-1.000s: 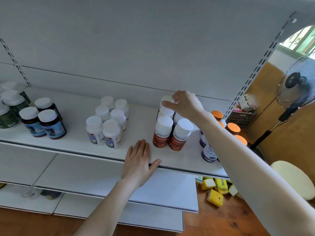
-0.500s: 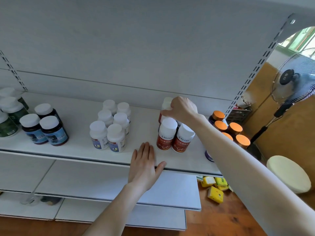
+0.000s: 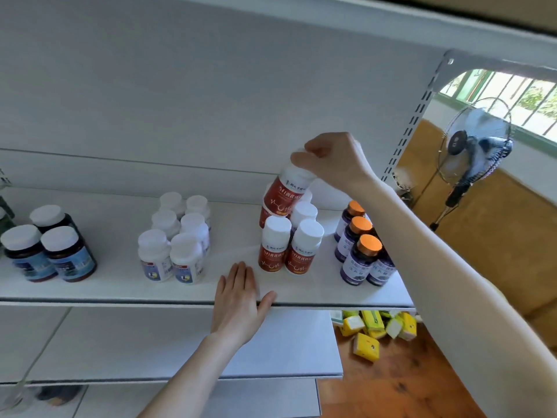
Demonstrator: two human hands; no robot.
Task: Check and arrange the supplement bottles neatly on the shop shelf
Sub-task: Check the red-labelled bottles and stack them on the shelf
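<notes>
The right hand point(image 3: 331, 161) grips a tilted red bottle point(image 3: 284, 193) by its cap, likely checking it. The left hand point(image 3: 238, 300) lies flat on the shelf point(image 3: 120, 291). Next: stand it straight.

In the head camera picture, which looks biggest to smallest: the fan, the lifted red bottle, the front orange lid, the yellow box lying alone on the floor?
1. fan
2. lifted red bottle
3. yellow box and front orange lid look alike; the box is farther off, so no ranking.
</notes>
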